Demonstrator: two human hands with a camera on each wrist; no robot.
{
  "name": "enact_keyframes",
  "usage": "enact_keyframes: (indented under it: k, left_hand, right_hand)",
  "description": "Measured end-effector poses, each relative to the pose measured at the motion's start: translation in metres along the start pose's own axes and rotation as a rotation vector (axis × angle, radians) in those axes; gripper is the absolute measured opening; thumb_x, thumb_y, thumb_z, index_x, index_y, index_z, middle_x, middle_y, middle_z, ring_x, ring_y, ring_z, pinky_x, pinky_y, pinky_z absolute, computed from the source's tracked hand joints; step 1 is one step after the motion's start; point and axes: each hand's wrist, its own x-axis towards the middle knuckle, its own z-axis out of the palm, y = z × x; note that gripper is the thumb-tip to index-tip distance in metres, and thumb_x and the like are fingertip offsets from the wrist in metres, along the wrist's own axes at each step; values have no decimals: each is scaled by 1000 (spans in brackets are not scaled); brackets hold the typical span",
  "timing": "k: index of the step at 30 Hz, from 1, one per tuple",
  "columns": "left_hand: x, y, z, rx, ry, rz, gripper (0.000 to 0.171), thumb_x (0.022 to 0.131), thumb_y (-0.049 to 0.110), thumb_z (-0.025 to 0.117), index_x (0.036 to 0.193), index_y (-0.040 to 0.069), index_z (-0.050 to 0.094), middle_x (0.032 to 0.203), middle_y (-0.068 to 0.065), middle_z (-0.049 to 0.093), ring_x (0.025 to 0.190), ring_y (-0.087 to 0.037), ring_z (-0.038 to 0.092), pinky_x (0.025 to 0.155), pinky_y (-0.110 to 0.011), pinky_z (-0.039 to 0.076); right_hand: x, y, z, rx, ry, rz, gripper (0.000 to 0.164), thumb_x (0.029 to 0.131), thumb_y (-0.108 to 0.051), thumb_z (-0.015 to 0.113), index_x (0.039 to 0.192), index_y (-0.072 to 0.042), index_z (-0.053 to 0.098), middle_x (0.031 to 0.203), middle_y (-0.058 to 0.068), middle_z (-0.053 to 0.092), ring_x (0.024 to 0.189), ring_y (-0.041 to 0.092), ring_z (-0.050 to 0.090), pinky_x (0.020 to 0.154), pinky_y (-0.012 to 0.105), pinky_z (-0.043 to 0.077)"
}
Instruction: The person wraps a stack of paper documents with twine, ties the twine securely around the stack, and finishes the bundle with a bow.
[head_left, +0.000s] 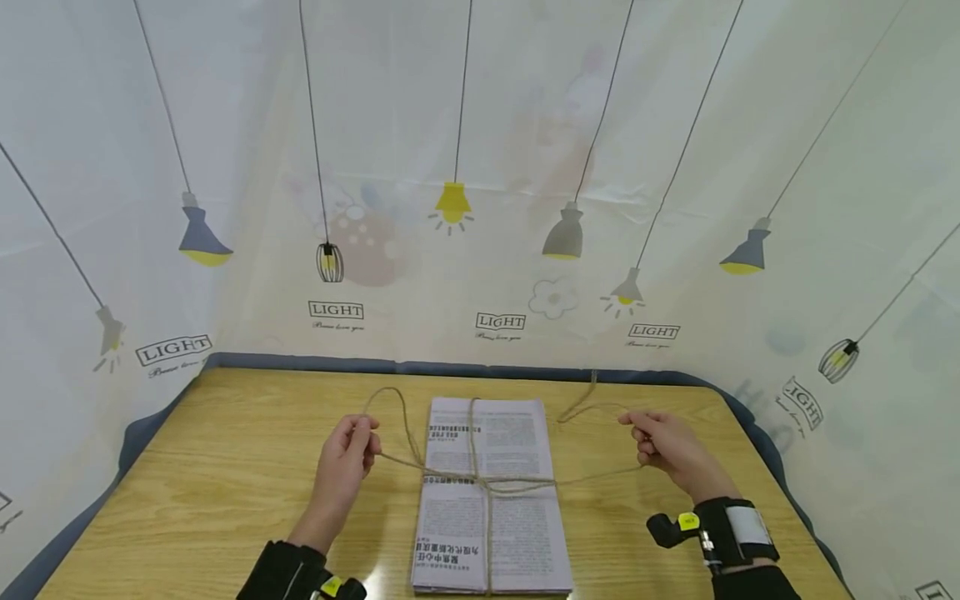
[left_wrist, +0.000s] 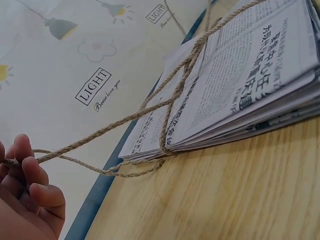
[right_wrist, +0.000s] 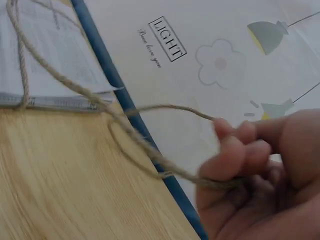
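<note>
A stack of folded newspapers lies on the table, with brown twine running lengthwise and crosswise over it and crossing near the middle. To the left of the stack, my left hand pinches one length of the twine, drawn out from the crossing; a loop of it rises behind the fingers. On the other side, my right hand grips the opposite length, its fingers curled around it. In the right wrist view the twine runs from the stack into the right fingers, and a thinner bend leaves above them.
The wooden table has a dark blue edging along its back. Behind it hangs a pale cloth printed with lamps. A loose twine end trails toward the table's back edge, right of the stack.
</note>
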Motion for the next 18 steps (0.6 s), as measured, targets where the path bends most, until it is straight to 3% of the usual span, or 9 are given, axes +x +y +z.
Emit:
enact_keyframes:
  k: [5, 10, 14, 18]
  left_hand:
    - [-1, 1, 0, -4, -5, 1, 38, 106, 40, 35, 112, 7, 52, 84, -4, 52, 69, -16, 45, 61, -28, 39]
    - [-1, 1, 2, -13, -8, -9, 37, 106, 39, 35, 112, 7, 52, 83, -2, 52, 69, -14, 45, 61, -26, 40]
    - [-1, 2, 4, -16, -12, -13, 36, 106, 38, 35, 113, 7, 51, 83, -2, 52, 68, -11, 44, 60, -26, 40]
    - [-1, 3, 6, -24, -14, -14, 35, 106, 37, 34, 114, 8, 51, 83, -2, 52, 67, -11, 44, 59, -25, 40]
  right_hand:
    - [1, -8, 5, 59, 101, -83, 44, 106, -37, 39, 137, -9, 49, 73, -9, 44, 54, 5, 32, 53, 22, 35]
    - [11, -24, 34, 59, 140, -191, 45, 103, -39, 47, 136, -10, 55, 70, -10, 46, 52, 5, 32, 50, 21, 30]
    - [19, -40, 66, 70, 105, -275, 39, 103, -32, 49, 134, -12, 58, 71, -8, 48, 59, 6, 38, 51, 21, 29]
    - [21, -52, 102, 14, 9, -382, 31, 102, -27, 51, 129, -15, 63, 73, -5, 51, 61, 9, 41, 52, 21, 31]
